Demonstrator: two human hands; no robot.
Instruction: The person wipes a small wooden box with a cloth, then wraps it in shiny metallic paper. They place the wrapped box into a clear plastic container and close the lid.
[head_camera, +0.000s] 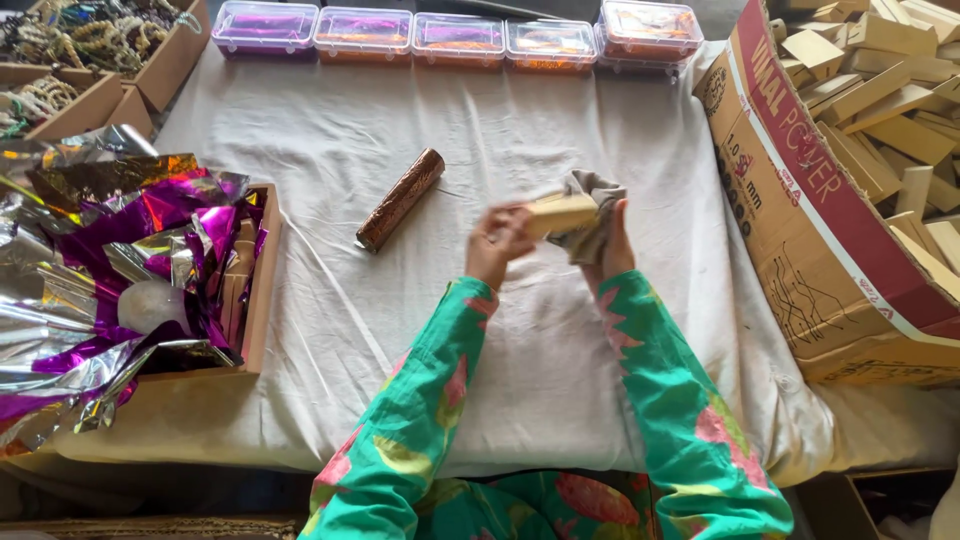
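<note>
Left hand (497, 247) gripping one end of a pale wooden block (560, 214), right hand (610, 245) pressing a grey cloth (592, 215) around its other end, both raised over the middle of the white-covered table (520, 350), brown embossed cylinder (400, 200) lying just left, box of shiny foil (130, 270) at left edge, carton of wooden blocks (850, 150) at right edge, lidded plastic boxes (460, 38) along far edge

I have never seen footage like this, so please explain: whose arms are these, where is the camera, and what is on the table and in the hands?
There is no machine here: the camera sits on a person's head and looks down at their own arms in green flowered sleeves. The left hand holds one end of a pale wooden block. The right hand presses a grey cloth against it. On the white table cover lies a brown patterned roll. A tray of shiny foil sits left, clear lidded boxes at the back, and a carton of wooden blocks right.
</note>
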